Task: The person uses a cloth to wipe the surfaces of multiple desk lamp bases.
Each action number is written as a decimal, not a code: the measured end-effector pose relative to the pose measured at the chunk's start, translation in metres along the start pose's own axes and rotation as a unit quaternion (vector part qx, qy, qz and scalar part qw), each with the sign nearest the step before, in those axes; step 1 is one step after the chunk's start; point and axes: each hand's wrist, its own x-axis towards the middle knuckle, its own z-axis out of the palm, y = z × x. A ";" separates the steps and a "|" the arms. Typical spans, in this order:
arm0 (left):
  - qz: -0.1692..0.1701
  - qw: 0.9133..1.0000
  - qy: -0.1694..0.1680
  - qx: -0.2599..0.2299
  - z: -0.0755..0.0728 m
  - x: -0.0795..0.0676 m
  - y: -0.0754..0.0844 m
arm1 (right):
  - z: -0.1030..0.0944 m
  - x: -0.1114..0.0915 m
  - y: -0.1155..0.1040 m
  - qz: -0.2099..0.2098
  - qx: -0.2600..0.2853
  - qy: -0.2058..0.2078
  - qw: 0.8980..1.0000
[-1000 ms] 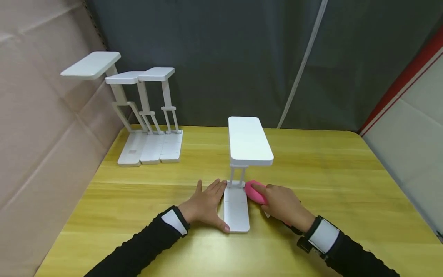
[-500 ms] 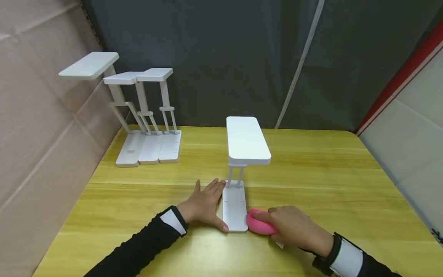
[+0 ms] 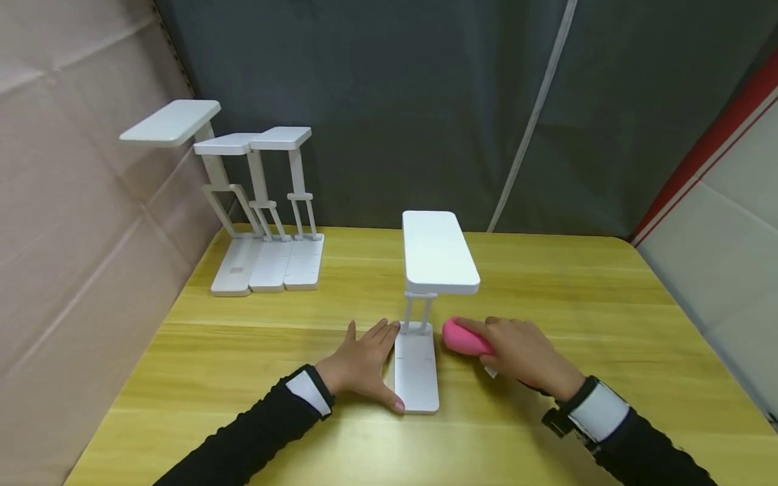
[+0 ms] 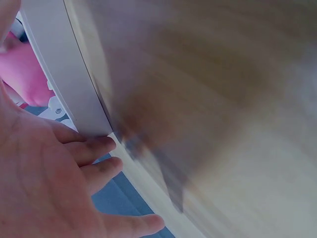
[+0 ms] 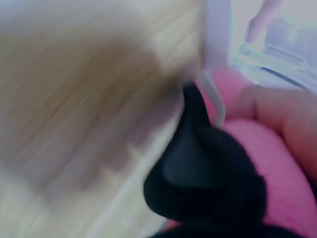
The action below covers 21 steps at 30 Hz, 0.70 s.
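A white folding stand [image 3: 416,371] with a flat top plate stands upright at the middle of the table in the head view. My left hand [image 3: 362,368] braces its base from the left, fingers straight and spread, fingertips at the far left edge and thumb at the near corner. In the left wrist view the fingertips [image 4: 106,144] lie right against the stand's white edge. My right hand [image 3: 524,351] grips a pink rounded soft pad [image 3: 464,337] with a small white tag, just right of the base with a narrow gap between. The right wrist view shows the pink pad [image 5: 262,158] blurred.
Three similar white stands [image 3: 267,266] stand side by side at the far left, one reaching taller. A dark curtain [image 3: 377,108] hangs behind the wooden table [image 3: 547,283]; pale cloth [image 3: 79,202] hangs along the left. The front stand's top plate [image 3: 439,253] overhangs near both hands.
My right hand moved the pink pad toward me along the base's right edge, then back away and off to the right. The left hand stays at the base.
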 end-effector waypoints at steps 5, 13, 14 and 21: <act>0.005 1.000 0.004 0.003 0.005 0.001 0.000 | 0.018 0.021 -0.003 0.049 -0.027 0.032 0.998; -0.003 1.000 -0.004 -0.003 0.004 -0.001 0.000 | 0.032 0.021 -0.014 0.038 0.029 0.035 0.998; -0.004 1.000 -0.005 -0.004 0.003 -0.001 0.000 | 0.032 0.020 -0.014 0.037 0.038 0.032 0.998; -0.001 1.000 -0.001 0.000 0.003 0.002 -0.002 | 0.026 0.000 -0.016 0.015 0.072 -0.020 0.997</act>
